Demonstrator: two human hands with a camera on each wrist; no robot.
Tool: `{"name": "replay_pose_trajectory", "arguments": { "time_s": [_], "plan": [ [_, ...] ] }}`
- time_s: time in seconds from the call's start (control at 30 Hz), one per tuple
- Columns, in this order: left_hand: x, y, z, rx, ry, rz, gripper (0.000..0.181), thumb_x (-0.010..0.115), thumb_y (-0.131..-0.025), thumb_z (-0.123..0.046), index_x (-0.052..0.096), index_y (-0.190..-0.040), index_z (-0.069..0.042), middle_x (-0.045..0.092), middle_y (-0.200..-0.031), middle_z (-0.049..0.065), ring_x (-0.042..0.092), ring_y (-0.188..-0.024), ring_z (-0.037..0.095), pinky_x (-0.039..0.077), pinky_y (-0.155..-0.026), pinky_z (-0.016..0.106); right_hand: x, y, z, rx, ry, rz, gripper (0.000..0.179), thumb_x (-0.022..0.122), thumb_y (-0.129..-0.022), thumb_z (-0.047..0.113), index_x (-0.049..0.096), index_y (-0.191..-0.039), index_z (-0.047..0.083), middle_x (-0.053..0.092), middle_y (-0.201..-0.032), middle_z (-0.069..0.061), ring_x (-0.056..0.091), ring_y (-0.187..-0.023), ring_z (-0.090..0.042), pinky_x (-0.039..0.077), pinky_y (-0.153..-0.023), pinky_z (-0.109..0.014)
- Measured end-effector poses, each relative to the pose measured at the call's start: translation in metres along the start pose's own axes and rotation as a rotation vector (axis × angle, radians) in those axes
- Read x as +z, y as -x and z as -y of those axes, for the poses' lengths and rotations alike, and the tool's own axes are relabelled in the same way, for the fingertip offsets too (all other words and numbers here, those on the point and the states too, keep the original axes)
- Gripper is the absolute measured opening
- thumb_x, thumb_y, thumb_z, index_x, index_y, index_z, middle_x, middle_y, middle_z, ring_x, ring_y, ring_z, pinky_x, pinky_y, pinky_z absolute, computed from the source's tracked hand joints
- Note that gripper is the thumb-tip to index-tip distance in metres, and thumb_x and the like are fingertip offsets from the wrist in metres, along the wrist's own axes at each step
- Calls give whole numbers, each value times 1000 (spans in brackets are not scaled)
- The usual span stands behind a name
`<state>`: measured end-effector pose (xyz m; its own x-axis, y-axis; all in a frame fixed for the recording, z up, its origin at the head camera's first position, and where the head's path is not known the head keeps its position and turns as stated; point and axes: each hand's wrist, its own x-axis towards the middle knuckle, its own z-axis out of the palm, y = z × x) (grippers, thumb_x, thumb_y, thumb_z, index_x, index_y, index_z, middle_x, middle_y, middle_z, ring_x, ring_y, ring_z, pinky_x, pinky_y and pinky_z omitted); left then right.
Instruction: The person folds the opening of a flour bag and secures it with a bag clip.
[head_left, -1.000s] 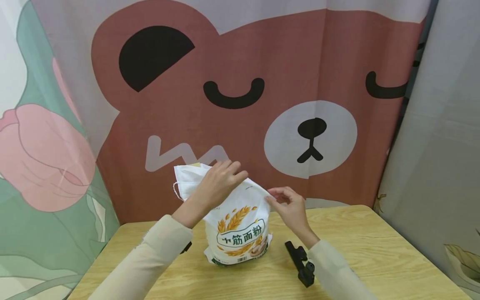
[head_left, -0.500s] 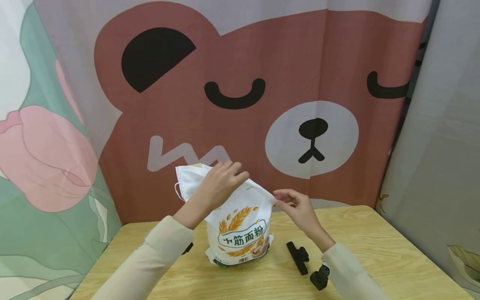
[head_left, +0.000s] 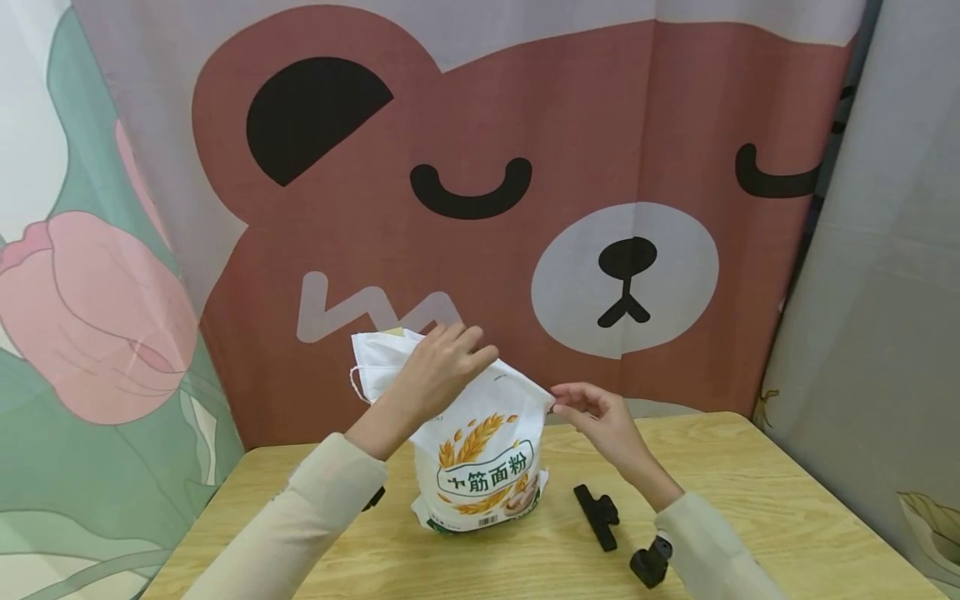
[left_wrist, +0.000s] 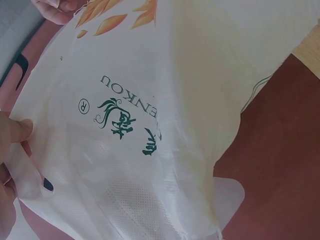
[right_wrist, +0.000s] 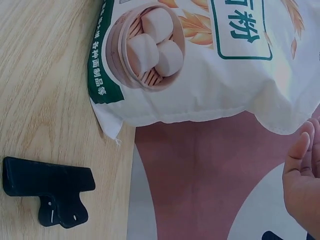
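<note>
- Flour bag (head_left: pixel 472 475) stands on wooden counter (head_left: pixel 757 492), top edge slanting down toward the right.
- Left hand (head_left: pixel 442 367): grip holding the bag's top edge.
- Right hand (head_left: pixel 609 427): narrow grip, pinching the bag's top right corner.
- Black clip (head_left: pixel 597 518) lies right of bag, not touching.

Soft, even light fills the head view; both wrist views look dimmer (and greyer).

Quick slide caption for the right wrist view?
Black clip lying on the wooden table, apart from the printed flour bag.
</note>
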<state>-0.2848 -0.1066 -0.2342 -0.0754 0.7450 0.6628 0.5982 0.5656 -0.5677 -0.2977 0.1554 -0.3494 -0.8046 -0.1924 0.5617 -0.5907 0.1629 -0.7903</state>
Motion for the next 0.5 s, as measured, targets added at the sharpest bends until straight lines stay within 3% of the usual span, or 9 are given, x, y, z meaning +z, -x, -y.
{"name": "replay_pose_trajectory", "arguments": {
  "time_s": [0.23, 0.5],
  "plan": [
    [0, 0, 1, 1, 0, 2, 15, 68, -84, 5, 61, -88, -8, 53, -82, 7, 46, -64, 21, 37, -56, 30, -6, 3, -3, 4, 8, 5, 30, 66, -93, 14, 64, -120, 2, 64, -104, -17, 60, -84, -19, 49, -63, -27],
    [-2, 0, 1, 8, -2, 11, 16, 68, -85, 5, 60, -88, -8, 53, -82, 7, 46, -64, 21, 37, -56, 30, -13, 8, -3, 38, 49, 0, 27, 67, -93, 21, 66, -118, 8, 64, -103, -11, 60, -86, -28, 50, -65, -30]
  ]
}}
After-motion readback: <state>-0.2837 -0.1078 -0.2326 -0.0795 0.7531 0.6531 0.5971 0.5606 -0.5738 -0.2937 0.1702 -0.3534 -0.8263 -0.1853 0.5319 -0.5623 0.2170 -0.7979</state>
